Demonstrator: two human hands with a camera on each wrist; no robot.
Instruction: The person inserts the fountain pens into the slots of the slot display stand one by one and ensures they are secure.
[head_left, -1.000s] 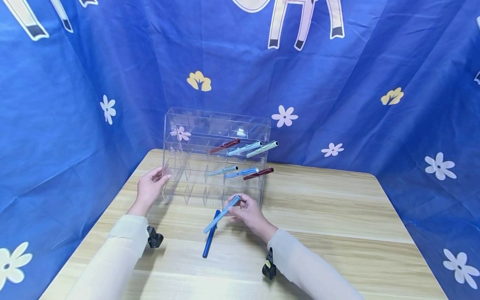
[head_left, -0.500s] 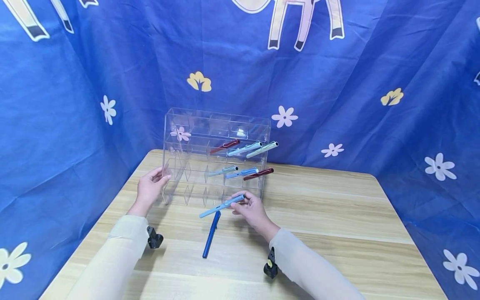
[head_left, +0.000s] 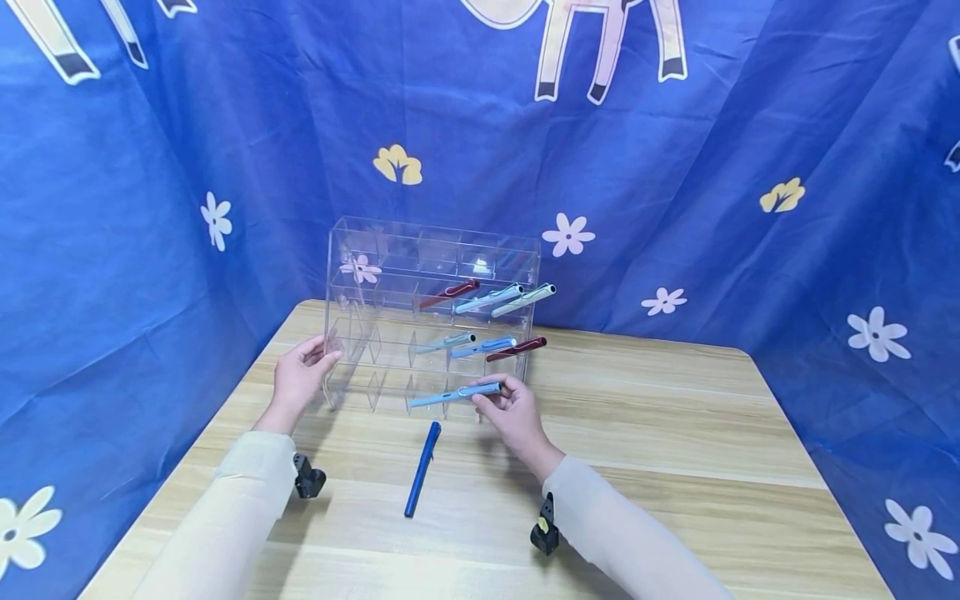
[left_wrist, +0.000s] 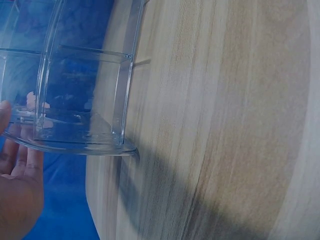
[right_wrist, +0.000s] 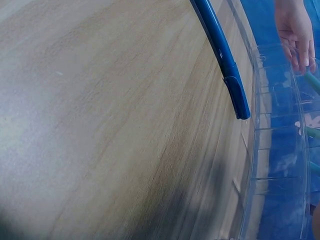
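Note:
A clear acrylic pen rack stands on the table. My left hand grips its left side panel; in the left wrist view the thumb and fingers of that hand lie on opposite sides of the clear plastic. Between thumb and fingers my right hand pinches a light blue pen near its capped end. This pen is almost level, its far end pointing left at the rack's lowest row; whether it is inside a compartment I cannot tell. A dark blue pen lies on the table in front.
Several pens rest in the rack's two middle rows, among them a dark red pen, a pale green pen and a blue pen. The wooden table reaches back to a blue patterned curtain.
My right hand has moved slightly right and turned the light blue pen from a steep slant to nearly level, raising its far end to the lowest row. The left hand stays put.

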